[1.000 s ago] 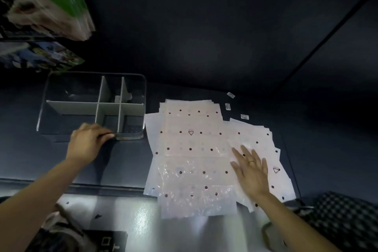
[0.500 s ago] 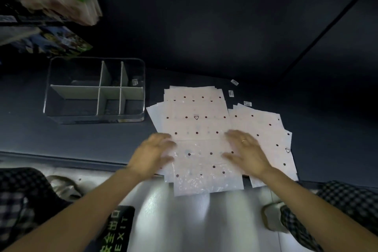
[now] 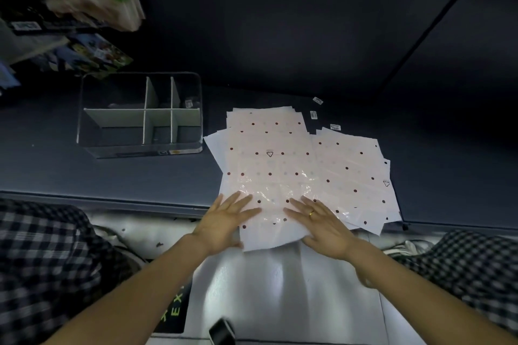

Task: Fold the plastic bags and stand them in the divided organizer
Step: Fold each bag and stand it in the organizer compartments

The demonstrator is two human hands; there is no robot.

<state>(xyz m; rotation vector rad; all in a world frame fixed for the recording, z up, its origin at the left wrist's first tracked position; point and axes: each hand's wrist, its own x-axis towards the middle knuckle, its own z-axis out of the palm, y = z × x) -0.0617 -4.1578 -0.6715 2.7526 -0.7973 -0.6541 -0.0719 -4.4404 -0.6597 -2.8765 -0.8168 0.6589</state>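
1. the bags [image 3: 269, 165] are a loose fanned pile of dotted see-through sheets on the dark table [image 3: 140, 176], just right of the organizer [image 3: 140, 145], with a second pile [image 3: 353, 173] overlapping on the right. the near end of the top bag hangs past the table edge, over the shiny sheet [image 3: 280, 288] below.
2. left hand [image 3: 224, 221] lies flat on the near left corner of the top bag, fingers straight and spread. right hand [image 3: 322, 221] lies flat on the near right part, fingers spread too, ring on one. neither is pinching anything.
3. organizer looks empty, all compartments, so nothing's folded or stood up yet imo.
4. what could go wrong: the film is slick and stacked, so dragging or lifting the top bag could pull two or three along, or slide the whole pile off the edge.
5. thin film also springs back, so a soft fold might pop open and slump in its slot.
6. small labels [image 3: 314, 114] lie behind the pile, could get swept off.
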